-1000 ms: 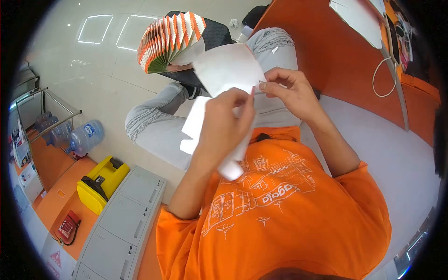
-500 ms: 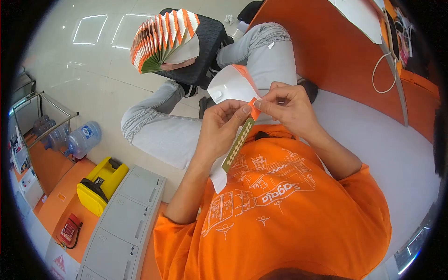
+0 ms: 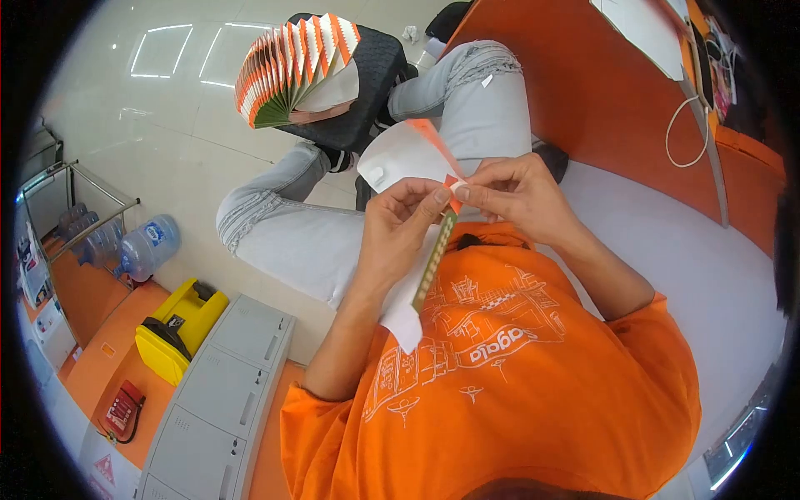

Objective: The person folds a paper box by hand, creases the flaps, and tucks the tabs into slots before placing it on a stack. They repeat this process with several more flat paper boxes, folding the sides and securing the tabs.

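Observation:
Above my lap, my left hand [image 3: 404, 221] pinches a folded paper piece [image 3: 435, 258] with a green patterned strip and an orange end. My right hand [image 3: 512, 193] closes thumb and fingers on the orange and white end, right beside my left fingertips. A white curved flap [image 3: 400, 158] with an orange edge spreads out beyond my hands. White paper also hangs down below my left hand, against the orange shirt. The exact fold between the fingertips is hidden.
A pleated orange, white and green paper fan [image 3: 296, 71] rests on a black stool [image 3: 379, 62] ahead. Grey lockers [image 3: 217, 392], a yellow bucket [image 3: 179, 329] and water bottles [image 3: 150, 246] are on the left. An orange partition [image 3: 583, 100] stands at the right.
The paper piece has turned in my hands, so its green strip looks narrower. Its white flap has shifted slightly left. Both hands keep their pinch.

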Action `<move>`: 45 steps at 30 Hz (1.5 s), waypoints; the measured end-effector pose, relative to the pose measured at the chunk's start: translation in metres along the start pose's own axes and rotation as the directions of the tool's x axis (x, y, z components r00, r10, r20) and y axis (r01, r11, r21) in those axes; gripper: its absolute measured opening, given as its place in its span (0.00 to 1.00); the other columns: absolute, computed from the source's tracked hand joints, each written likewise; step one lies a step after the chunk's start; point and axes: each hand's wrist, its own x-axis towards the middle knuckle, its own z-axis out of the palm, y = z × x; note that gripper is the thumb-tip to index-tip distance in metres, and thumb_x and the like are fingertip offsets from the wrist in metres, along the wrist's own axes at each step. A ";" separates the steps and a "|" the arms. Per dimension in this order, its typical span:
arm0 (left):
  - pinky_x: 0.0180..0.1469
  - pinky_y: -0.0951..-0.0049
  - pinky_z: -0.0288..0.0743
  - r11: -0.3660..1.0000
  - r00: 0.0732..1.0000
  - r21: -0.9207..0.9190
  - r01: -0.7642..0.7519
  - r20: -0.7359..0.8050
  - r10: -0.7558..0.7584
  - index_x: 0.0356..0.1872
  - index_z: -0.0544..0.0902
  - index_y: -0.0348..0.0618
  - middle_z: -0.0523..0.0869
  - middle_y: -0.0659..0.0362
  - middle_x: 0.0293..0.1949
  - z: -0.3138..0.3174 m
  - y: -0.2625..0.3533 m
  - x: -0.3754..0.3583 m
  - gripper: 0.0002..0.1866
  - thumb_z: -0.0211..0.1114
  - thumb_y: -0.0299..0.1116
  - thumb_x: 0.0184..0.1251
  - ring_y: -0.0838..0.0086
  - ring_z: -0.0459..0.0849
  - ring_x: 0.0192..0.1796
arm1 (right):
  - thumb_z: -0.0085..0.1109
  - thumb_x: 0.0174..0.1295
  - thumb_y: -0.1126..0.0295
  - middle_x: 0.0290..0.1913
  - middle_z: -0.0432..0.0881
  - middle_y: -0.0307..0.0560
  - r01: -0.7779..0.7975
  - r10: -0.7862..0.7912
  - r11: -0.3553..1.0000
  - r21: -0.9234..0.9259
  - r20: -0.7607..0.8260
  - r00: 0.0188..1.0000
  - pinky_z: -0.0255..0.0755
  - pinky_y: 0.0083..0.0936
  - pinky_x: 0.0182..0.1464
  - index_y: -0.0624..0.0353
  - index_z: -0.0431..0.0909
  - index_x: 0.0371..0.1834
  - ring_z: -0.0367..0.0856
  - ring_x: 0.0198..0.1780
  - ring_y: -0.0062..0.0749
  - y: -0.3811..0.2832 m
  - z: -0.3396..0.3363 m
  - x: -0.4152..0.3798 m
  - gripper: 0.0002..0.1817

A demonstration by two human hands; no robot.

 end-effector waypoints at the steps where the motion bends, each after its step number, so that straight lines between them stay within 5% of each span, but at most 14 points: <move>1: 0.39 0.83 0.76 0.999 0.999 -0.017 0.037 -0.021 -0.038 0.45 0.86 0.34 0.88 0.61 0.36 0.001 0.005 -0.002 0.11 0.70 0.34 0.76 0.84 0.83 0.37 | 0.71 0.67 0.70 0.32 0.88 0.42 -0.114 0.110 0.991 0.064 0.057 0.992 0.76 0.22 0.39 0.64 0.92 0.40 0.82 0.33 0.21 -0.003 -0.003 0.000 0.08; 3: 0.42 0.82 0.77 0.997 0.996 -0.036 0.074 -0.046 -0.076 0.46 0.85 0.33 0.89 0.60 0.38 0.000 0.006 -0.004 0.11 0.69 0.33 0.76 0.83 0.84 0.39 | 0.71 0.67 0.69 0.32 0.89 0.42 -0.075 0.071 0.996 0.046 0.086 0.994 0.76 0.22 0.40 0.63 0.93 0.41 0.81 0.33 0.21 -0.005 -0.008 0.000 0.09; 5: 0.47 0.78 0.80 0.996 0.997 -0.050 -0.069 0.032 0.071 0.49 0.84 0.32 0.89 0.57 0.42 -0.004 -0.003 -0.002 0.10 0.68 0.30 0.76 0.79 0.86 0.43 | 0.72 0.67 0.68 0.33 0.89 0.42 -0.033 0.029 0.999 0.031 0.117 0.993 0.75 0.22 0.40 0.63 0.93 0.41 0.81 0.34 0.21 -0.006 -0.015 0.004 0.09; 11: 0.50 0.72 0.83 0.983 0.985 -0.119 -0.143 0.080 0.153 0.51 0.82 0.32 0.89 0.54 0.47 -0.004 -0.014 -0.004 0.10 0.69 0.23 0.74 0.74 0.87 0.47 | 0.77 0.62 0.65 0.35 0.89 0.43 0.024 -0.012 0.998 -0.062 0.185 0.983 0.74 0.26 0.43 0.61 0.93 0.43 0.80 0.36 0.24 -0.006 -0.020 0.009 0.12; 20: 0.52 0.74 0.84 0.975 0.995 -0.206 -0.079 0.037 0.088 0.52 0.83 0.31 0.89 0.53 0.48 -0.009 -0.023 -0.011 0.11 0.69 0.23 0.73 0.73 0.88 0.49 | 0.75 0.64 0.68 0.39 0.88 0.44 -0.027 0.023 0.999 0.023 0.153 0.988 0.77 0.25 0.49 0.64 0.92 0.42 0.84 0.44 0.28 -0.003 -0.009 0.001 0.10; 31: 0.56 0.76 0.80 0.985 0.984 -0.038 -0.171 -0.059 0.168 0.52 0.82 0.29 0.89 0.54 0.49 -0.001 -0.020 -0.020 0.10 0.66 0.24 0.76 0.76 0.86 0.51 | 0.68 0.64 0.77 0.44 0.86 0.48 0.185 -0.180 0.982 -0.047 0.096 0.979 0.79 0.28 0.50 0.67 0.90 0.38 0.84 0.46 0.30 0.001 0.010 -0.003 0.05; 42: 0.59 0.72 0.79 0.950 0.950 -0.030 -0.312 -0.028 0.311 0.54 0.82 0.33 0.86 0.55 0.53 -0.010 -0.022 -0.012 0.09 0.63 0.23 0.78 0.74 0.84 0.55 | 0.74 0.59 0.74 0.42 0.84 0.48 0.361 -0.363 0.922 -0.140 0.012 0.932 0.77 0.27 0.49 0.67 0.86 0.33 0.84 0.45 0.35 0.013 0.028 0.009 0.07; 45: 0.62 0.69 0.80 0.979 0.993 -0.167 -0.113 -0.057 0.105 0.56 0.83 0.32 0.85 0.54 0.56 -0.012 -0.008 -0.015 0.11 0.64 0.23 0.77 0.71 0.84 0.57 | 0.72 0.59 0.76 0.41 0.85 0.50 0.414 -0.424 0.899 -0.142 -0.047 0.904 0.79 0.29 0.46 0.66 0.86 0.35 0.85 0.43 0.36 0.015 0.033 0.017 0.05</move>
